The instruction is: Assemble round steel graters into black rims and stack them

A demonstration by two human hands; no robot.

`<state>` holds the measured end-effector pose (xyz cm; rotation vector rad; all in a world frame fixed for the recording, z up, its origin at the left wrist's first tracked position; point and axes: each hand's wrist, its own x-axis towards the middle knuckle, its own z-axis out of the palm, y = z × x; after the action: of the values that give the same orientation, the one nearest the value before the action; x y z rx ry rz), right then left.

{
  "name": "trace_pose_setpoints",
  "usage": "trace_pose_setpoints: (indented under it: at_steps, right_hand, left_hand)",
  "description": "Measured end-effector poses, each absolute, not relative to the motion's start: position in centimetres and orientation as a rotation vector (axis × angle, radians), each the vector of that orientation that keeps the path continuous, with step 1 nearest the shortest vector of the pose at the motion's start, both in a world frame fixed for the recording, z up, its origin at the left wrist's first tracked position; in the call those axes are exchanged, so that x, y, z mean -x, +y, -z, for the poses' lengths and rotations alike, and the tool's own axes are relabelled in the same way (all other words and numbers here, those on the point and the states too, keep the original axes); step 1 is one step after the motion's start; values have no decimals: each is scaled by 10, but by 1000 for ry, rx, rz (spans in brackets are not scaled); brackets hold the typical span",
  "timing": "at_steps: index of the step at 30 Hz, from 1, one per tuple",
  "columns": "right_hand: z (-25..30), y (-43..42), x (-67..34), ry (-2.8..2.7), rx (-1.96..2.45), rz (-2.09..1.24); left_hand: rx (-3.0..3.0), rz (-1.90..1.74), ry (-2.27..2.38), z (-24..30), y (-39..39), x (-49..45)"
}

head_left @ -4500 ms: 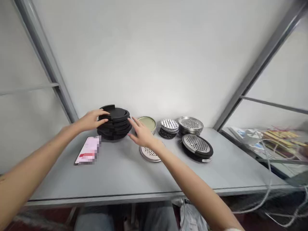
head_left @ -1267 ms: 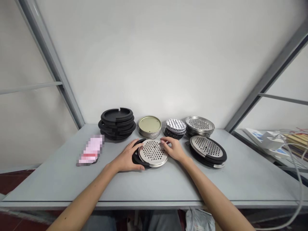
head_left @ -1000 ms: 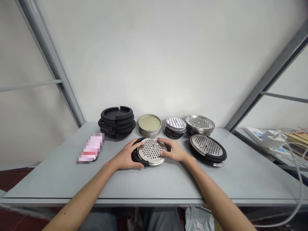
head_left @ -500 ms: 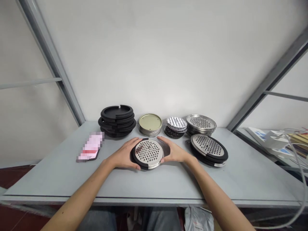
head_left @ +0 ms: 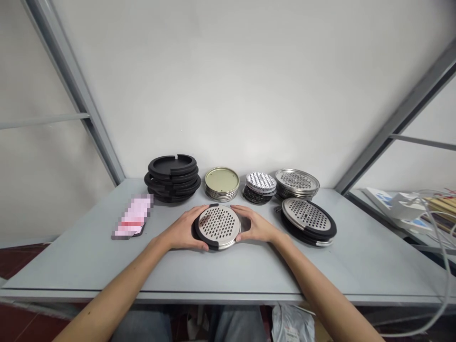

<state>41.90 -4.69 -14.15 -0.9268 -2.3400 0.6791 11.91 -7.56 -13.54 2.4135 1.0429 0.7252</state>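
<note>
A round slotted metal disc lies on the table in front of me, with a black rim around its left side and bare metal edge on its right. My left hand grips the black rim, fingers behind and thumb at the front. From the right, my right hand curves round the metal edge, its thumb and fingertips against it. The underside of the disc is hidden. Behind the disc stands a stack of greenish round plates.
Black round trays are stacked at back left, beside a phone with a blurred screen. Spiked metal discs and slotted discs stand at back right. Nearer right lie rimmed slotted discs. White cables hang at far right.
Both hands stay around the disc with almost the same grip. The whole view has shifted very slightly; nothing else has visibly moved.
</note>
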Motion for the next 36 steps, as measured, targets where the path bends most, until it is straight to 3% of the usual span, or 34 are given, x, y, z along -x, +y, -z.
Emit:
trace_pose_setpoints:
  at_steps: [17,28,36]
  right_hand:
    - [144,-54,-418,-2362,904,-730]
    - [147,-51,-419,-2355,938,-729]
    - [131,-62,-410,-2266,808,-650]
  left_hand:
    - [-2406,-750,1087,129,-79,-122]
    - [-2451,-553,1139,138,-81,-118]
    - [-2314,-806,1003,135,-76,-121]
